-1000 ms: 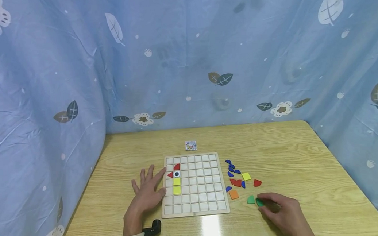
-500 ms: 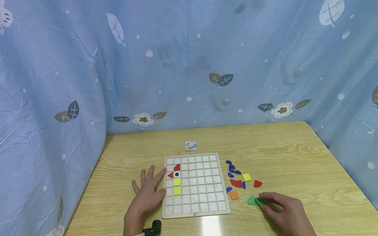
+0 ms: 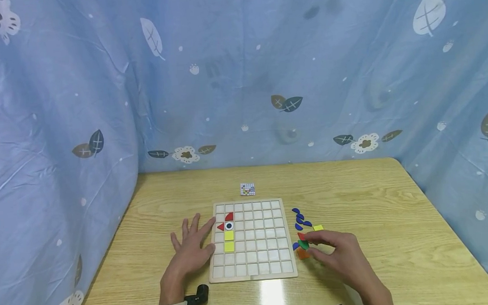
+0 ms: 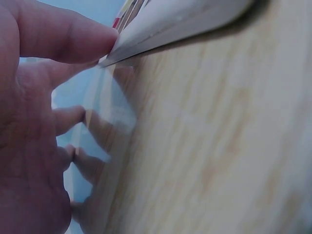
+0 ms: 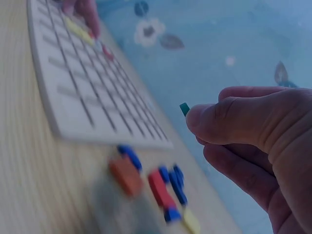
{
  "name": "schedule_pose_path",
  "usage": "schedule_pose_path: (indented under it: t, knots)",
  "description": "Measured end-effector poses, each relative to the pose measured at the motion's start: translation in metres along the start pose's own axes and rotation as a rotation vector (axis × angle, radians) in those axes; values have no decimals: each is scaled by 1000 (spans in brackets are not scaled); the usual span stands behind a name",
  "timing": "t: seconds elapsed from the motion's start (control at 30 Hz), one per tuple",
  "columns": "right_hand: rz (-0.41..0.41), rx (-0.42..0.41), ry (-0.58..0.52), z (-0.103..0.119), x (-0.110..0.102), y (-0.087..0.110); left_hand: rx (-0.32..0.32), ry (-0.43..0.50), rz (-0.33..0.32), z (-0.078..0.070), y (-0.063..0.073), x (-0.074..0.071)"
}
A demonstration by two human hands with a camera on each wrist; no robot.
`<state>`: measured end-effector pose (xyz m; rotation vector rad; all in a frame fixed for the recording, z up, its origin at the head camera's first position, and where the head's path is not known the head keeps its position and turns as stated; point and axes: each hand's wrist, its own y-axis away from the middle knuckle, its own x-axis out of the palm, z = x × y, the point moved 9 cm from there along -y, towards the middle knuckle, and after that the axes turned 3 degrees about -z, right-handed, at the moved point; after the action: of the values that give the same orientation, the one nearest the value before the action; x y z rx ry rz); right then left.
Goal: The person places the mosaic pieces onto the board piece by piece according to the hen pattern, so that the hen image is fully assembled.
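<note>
My right hand (image 3: 340, 254) pinches a small green tile (image 3: 303, 244) between thumb and fingertips, raised over the loose pieces right of the board. In the right wrist view only a corner of the green tile (image 5: 184, 108) shows past the thumb. My left hand (image 3: 191, 248) lies with fingers spread, its thumb and index fingertip at the left edge of the wooden grid board (image 3: 252, 277). In the board's cells sit a red quarter-round tile (image 3: 229, 217), a red triangle (image 3: 221, 227), an eye tile (image 3: 229, 226) and two yellow squares (image 3: 230, 246).
Several blue half-round pieces (image 3: 299, 226) lie right of the board. An orange square (image 5: 126, 175), a red piece (image 5: 161, 187) and a yellow square (image 3: 318, 227) lie near them, partly hidden by the right hand in the head view. A small pattern card (image 3: 247, 189) lies behind the board.
My right hand has lifted the green tile and moved it left toward the board, over the orange and red pieces. The left hand stays at the board's edge.
</note>
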<state>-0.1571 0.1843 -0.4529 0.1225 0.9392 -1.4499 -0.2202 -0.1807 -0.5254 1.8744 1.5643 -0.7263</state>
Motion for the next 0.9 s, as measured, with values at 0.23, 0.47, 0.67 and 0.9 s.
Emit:
schedule_pose_path:
  t: [0.23,0.47,0.67,0.9]
  knots:
    - [86,22,-87,14,33,-21,0,1,-2,1,0,0]
    - [137,-71,-118,32,64,-36,1,-2,-5,0,0,0]
    - [213,-99,-163,45,91,-44,1,-1,-7,1,0,0]
    - [297,-94,-198,55,122,-52,-5,-5,1,0,1,0]
